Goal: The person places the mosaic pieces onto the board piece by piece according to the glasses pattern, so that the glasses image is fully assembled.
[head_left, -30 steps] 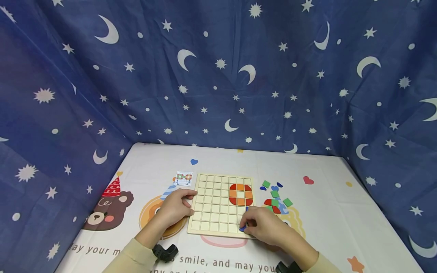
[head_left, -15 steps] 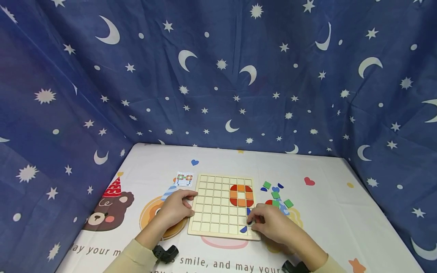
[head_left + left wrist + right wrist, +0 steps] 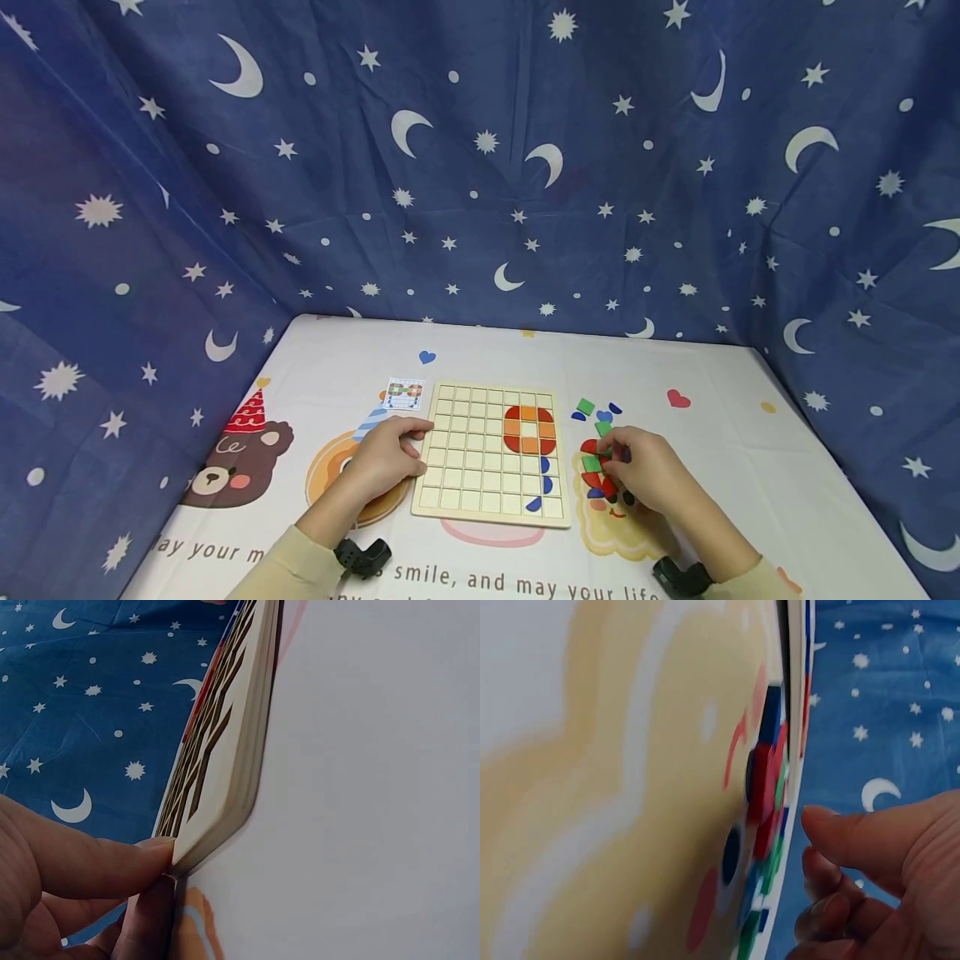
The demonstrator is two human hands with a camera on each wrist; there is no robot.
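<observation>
**Operator:** Tiles (image 3: 600, 467), loose, assorted red, green and blue, heaped on the tablecloth (image 3: 720, 467) at 3 o'clock of the board. I judge them light, thin, stiff and a bit slick; best pinched by opposite edges, one at a time, since they overlap.

**Checker:** Hands, near to far?

**Operator:** Right hand (image 3: 637, 471): over the heap, fingers curled down onto it. Whether it already pinches a tile, I cannot tell; the right wrist view shows thumb (image 3: 870, 840) apart from the tile edges (image 3: 769, 795). Left hand (image 3: 386, 458): at the board's 9 o'clock edge, thumb (image 3: 90, 859) and fingers gripping that edge, steadying it.

**Checker:** Board?

**Operator:** Wooden grid board (image 3: 468, 454), rigid, with raised ribs between cells. Orange-and-red ring (image 3: 528, 427) set toward 1 o'clock; three blue pieces (image 3: 544, 483) down the 3 o'clock column.

**Checker:** Room?

**Operator:** Most cells are open toward 9 o'clock. Ribs could catch a tilted tile, I reckon. Bare cloth lies beyond the heap toward 3 o'clock. Pattern card (image 3: 404, 392) sits at the board's 11 o'clock corner; starry curtain (image 3: 480, 167) closes the far side.
</observation>
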